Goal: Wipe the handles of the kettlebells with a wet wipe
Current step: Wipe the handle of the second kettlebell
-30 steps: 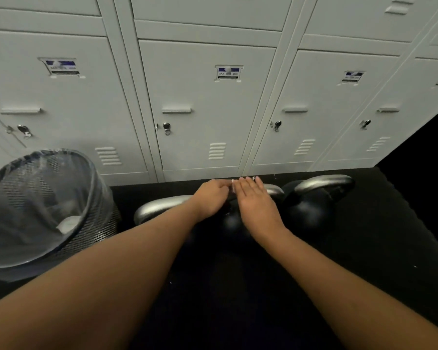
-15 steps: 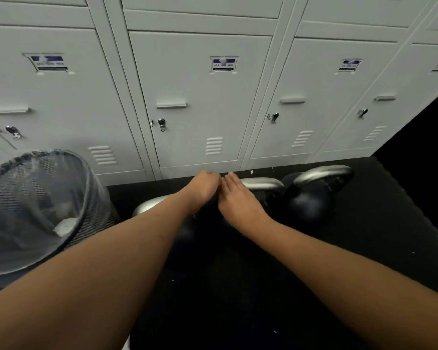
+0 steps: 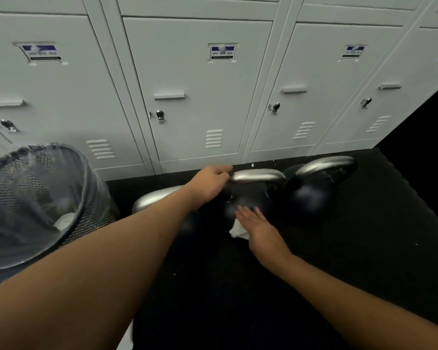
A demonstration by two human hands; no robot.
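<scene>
The left hand (image 3: pixel 211 184) is closed around the left end of the middle kettlebell's handle (image 3: pixel 257 175), whose long axis runs from nine to three o'clock. The right hand (image 3: pixel 259 229), nearer the person, holds a white wipe (image 3: pixel 237 229) under loosely spread fingers; the bare handle lies at its twelve o'clock.

A row of light grey metal lockers (image 3: pixel 197 92) spans the upper frame; each door carries a label, a pull handle, a lock and vent slots. A black mesh waste bin (image 3: pixel 36 198) with a clear liner stands at lower left, containing crumpled white material. Black flooring (image 3: pixel 364 248) fills the lower right.
</scene>
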